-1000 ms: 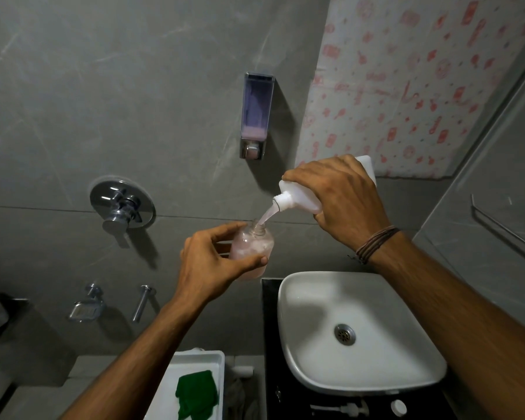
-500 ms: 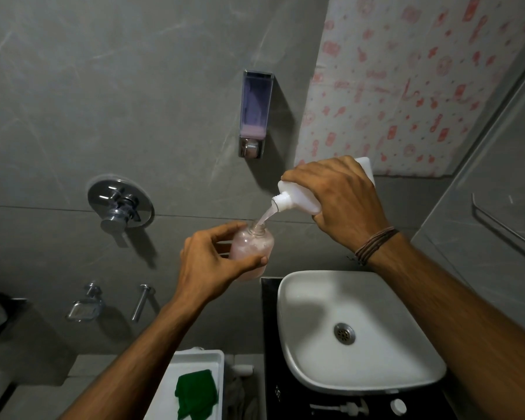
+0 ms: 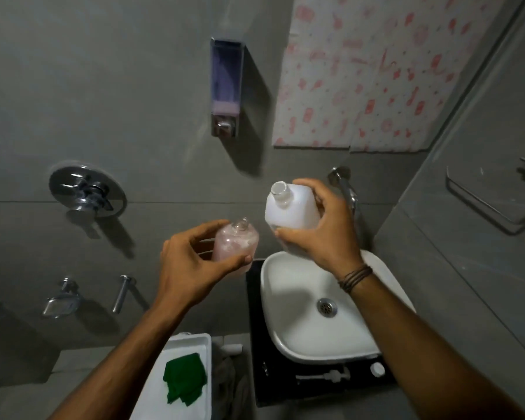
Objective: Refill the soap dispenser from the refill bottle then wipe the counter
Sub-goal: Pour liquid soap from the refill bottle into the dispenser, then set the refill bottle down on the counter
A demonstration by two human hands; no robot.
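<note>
With my right hand (image 3: 325, 234) gripping the upright refill bottle (image 3: 290, 207) and left hand (image 3: 188, 265) clasping the soap dispenser (image 3: 236, 244), pouring looks done — next I'd fetch the pump (image 3: 325, 375) off the counter (image 3: 285, 386) — refit it.

A black, glossy counter (image 3: 255, 374) runs beneath the basin area. A white, rounded-square ceramic vessel sink (image 3: 291, 322) sits directly on it and covers most of the surface. On the exposed front strip lie a white plastic pump head with its dip tube (image 3: 325, 375), flat on its side, and a small round white cap (image 3: 377, 369) just to its right; the two items are apart. Both lie near the sink's front edge.
</note>
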